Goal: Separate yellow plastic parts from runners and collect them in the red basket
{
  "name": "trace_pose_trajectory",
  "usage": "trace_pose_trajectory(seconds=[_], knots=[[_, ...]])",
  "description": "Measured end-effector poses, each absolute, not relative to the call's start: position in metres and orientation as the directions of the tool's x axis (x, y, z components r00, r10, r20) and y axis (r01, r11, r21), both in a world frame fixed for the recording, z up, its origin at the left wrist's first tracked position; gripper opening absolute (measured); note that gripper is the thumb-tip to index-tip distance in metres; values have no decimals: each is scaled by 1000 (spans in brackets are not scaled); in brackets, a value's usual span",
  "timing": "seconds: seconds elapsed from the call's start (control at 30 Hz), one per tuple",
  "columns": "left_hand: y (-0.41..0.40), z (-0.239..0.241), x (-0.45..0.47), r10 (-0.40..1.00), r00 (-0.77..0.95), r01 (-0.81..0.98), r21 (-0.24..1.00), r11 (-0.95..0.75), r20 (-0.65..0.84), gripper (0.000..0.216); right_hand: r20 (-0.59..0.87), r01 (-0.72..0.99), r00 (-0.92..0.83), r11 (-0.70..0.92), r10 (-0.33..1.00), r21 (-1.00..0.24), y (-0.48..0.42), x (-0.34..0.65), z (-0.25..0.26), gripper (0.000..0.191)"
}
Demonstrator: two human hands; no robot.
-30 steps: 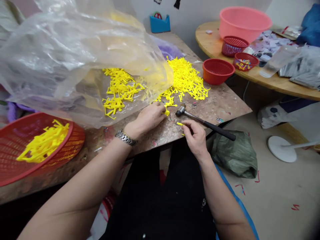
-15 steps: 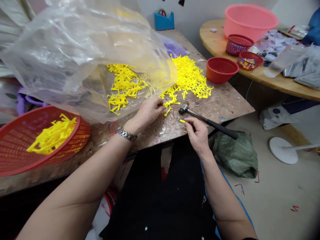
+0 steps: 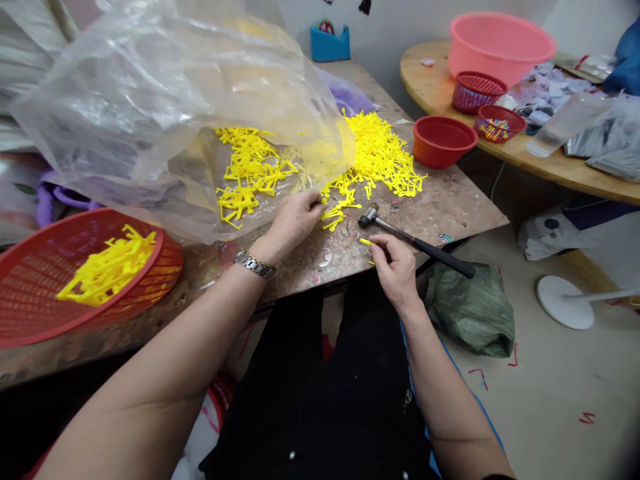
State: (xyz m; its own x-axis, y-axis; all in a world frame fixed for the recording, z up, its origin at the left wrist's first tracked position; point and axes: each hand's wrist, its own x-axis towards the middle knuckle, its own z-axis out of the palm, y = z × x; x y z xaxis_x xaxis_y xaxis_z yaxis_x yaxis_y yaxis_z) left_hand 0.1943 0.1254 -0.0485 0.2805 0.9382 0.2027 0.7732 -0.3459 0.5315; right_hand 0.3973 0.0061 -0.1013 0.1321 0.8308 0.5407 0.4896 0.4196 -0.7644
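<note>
My right hand (image 3: 395, 267) pinches a small yellow plastic piece (image 3: 366, 242) near the table's front edge; its yellow ends show on either side of the fingers. Just left of several loose yellow pieces (image 3: 334, 217), my left hand (image 3: 296, 220) has its fingers curled together, and what lies between them, if anything, is hidden. Behind them spreads a heap of thin yellow plastic pieces (image 3: 385, 157), partly under a big clear plastic bag (image 3: 150, 100). A hammer (image 3: 415, 241) with a black handle lies beyond my right hand, its handle jutting over the edge.
At the left stands a red basket (image 3: 170, 267) holding more yellow pieces. A red bowl (image 3: 443, 160) sits at the table's right edge, and a blue tape dispenser (image 3: 330, 45) at the back. A round wooden table (image 3: 425, 73) carries a pink basin (image 3: 500, 50) and small baskets.
My left hand has shifted slightly left and up, uncovering more of the loose yellow pieces beside it. My right hand keeps its pinch on the yellow piece, nearly still.
</note>
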Motion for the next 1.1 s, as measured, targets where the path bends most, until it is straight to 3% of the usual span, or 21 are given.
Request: trace_pose_trajectory(seconds=[0.27,0.47,0.73,0.97,1.1], knots=[[128,-56,192,940,264,657,674,-338,215,8,522,502,145,392,841,-771,6,396,-101,17],[125,-54,193,947,244,623,715,-317,208,6,533,482,144,411,834,-773,6,396,-100,16],[100,-37,200,959,247,547,796,-257,140,15,517,480,155,393,842,-785,7,395,-102,17],[60,-26,206,974,224,362,931,-46,-39,9,480,460,189,354,857,-814,10,393,-100,16],[34,-22,208,949,166,222,948,228,-267,17,407,358,247,308,879,-882,11,394,-96,13]])
